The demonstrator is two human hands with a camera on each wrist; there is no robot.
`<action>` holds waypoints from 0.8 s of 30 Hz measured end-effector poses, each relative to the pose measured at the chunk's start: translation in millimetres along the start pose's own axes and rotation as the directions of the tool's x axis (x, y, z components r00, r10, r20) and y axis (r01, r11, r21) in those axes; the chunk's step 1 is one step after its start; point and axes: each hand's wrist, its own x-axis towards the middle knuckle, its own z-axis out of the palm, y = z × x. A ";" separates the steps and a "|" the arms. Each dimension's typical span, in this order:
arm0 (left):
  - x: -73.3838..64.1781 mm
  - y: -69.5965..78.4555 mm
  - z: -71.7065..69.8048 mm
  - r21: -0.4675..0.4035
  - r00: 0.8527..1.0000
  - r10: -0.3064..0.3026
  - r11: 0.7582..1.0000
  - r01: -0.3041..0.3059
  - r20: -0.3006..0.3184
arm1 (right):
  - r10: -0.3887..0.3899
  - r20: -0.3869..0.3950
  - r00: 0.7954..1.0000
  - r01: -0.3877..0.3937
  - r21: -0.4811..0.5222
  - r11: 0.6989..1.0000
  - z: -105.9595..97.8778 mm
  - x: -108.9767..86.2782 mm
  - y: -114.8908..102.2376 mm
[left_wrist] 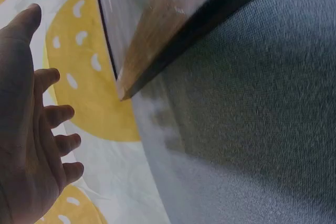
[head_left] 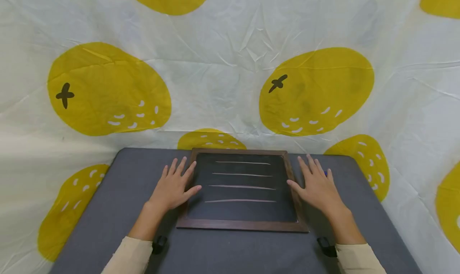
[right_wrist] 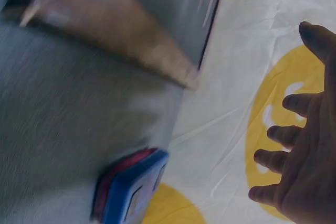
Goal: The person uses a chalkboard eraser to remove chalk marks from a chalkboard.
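A small blackboard (head_left: pixel 244 192) in a brown wooden frame lies on the grey table, with several pale chalk lines drawn across it. My left hand (head_left: pixel 173 187) hovers over the board's left edge, fingers spread and holding nothing. On the other side, my right hand (head_left: pixel 318 186) is spread above the right edge, also holding nothing. Both wrist views show the hands raised clear of the frame, the fingers extended. A blue and dark red block, seemingly an eraser (right_wrist: pixel 134 184), lies to the right of the board; in the head view my right hand mostly hides it.
The grey tabletop (head_left: pixel 233 252) stretches around the board, its back edge close behind it. Beyond hangs a white cloth (head_left: pixel 215 94) printed with yellow fruit shapes. Dark straps with small devices sit at both wrists.
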 end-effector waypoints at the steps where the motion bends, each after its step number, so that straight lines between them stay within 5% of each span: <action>1: 0.8 -1.3 0.2 -0.003 1.000 0.000 1.000 0.000 0.002 | -0.002 -0.004 1.000 0.002 0.000 1.000 -0.5 -0.1 3.6; 19: 5.6 -26.4 12.3 -0.021 0.998 0.050 0.999 -0.049 0.040 | -0.050 -0.131 0.990 0.050 0.000 0.999 -0.2 -0.7 74.1; 24: 6.2 -32.8 18.0 -0.033 0.997 0.066 0.997 -0.065 0.047 | -0.004 -0.087 0.996 0.006 0.018 1.000 4.1 1.2 92.1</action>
